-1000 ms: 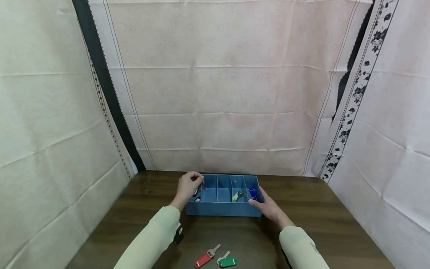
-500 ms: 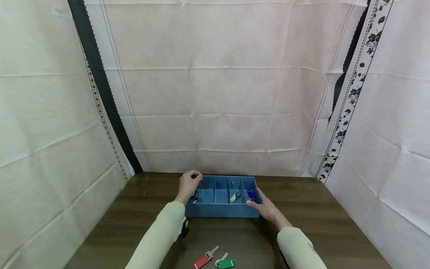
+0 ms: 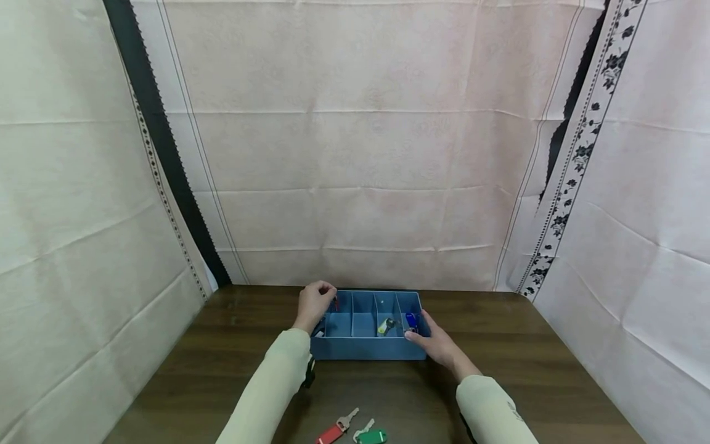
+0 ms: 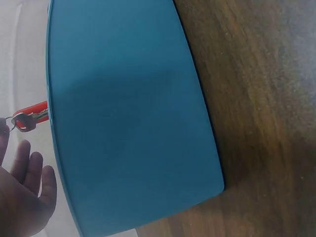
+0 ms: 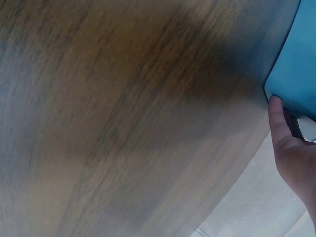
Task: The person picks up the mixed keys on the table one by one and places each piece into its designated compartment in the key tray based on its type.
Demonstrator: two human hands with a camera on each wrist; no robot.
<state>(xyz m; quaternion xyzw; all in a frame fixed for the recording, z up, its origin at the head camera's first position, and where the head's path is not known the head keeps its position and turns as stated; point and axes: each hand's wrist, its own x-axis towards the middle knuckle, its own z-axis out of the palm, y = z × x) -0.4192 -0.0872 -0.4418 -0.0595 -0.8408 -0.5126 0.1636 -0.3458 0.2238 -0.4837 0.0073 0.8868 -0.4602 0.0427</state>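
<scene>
Over the left part of the blue divided box (image 3: pixel 368 349), my left hand (image 3: pixel 314 306) pinches the ring of a key (image 4: pixel 24 122) with a red tag (image 4: pixel 33 108). In the left wrist view the key and tag hang partly behind the box's rim. My right hand (image 3: pixel 440 343) grips the box's right end, its thumb over the front wall. A key with a blue tag (image 3: pixel 411 320) lies in the rightmost compartment, and a key with a yellow tag (image 3: pixel 383 327) in the compartment beside it. The leftmost compartment is mostly hidden by my left hand; something dark and white shows there.
Nearer to me on the wooden table (image 3: pixel 233 370) lie a key with a red tag (image 3: pixel 330 435) and a key with a green tag (image 3: pixel 372 437). Pale cloth sheets (image 3: pixel 355 154) hang behind the table and at both sides.
My left hand has shifted slightly right along the box, with the red-tagged key in its fingers; its forearm has swung right. The right hand keeps its place. The view has drifted a little.
</scene>
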